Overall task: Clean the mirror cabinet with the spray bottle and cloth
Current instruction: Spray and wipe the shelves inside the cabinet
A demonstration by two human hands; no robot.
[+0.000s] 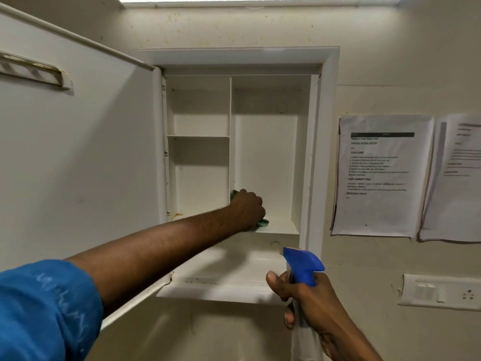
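I am reaching my left hand [248, 209] into the white wall-mounted mirror cabinet [238, 58], whose door [78, 157] is swinging wide open to my left; my fingers are curling tight round the crumpled green cloth [262, 222], which is showing only as a scrap above my knuckles and another below my wrist, and I am pressing it onto the lower shelf [276, 227] of the tall right compartment, at that shelf's front left corner, right against the upright divider [230, 131].

My right hand [304, 300] is gripping the clear spray bottle with the blue trigger head [303, 267] by its neck, thumb wrapping the near side and fingers closing round the far side (whether a finger is on the trigger I cannot tell); the bottle is standing upright just below the cabinet's bottom ledge [221, 290], its nozzle pointing left toward the cabinet.

What the next stroke seems to turn on: the unwiped run of shelf is lying to the right of my cloth hand, its long axis going left to right along the front edge toward the right wall; the left hand is already on it and clearly nearer, while the bottle is hanging lower and apart, so I judge a sideways sweep rightward is what is called for.
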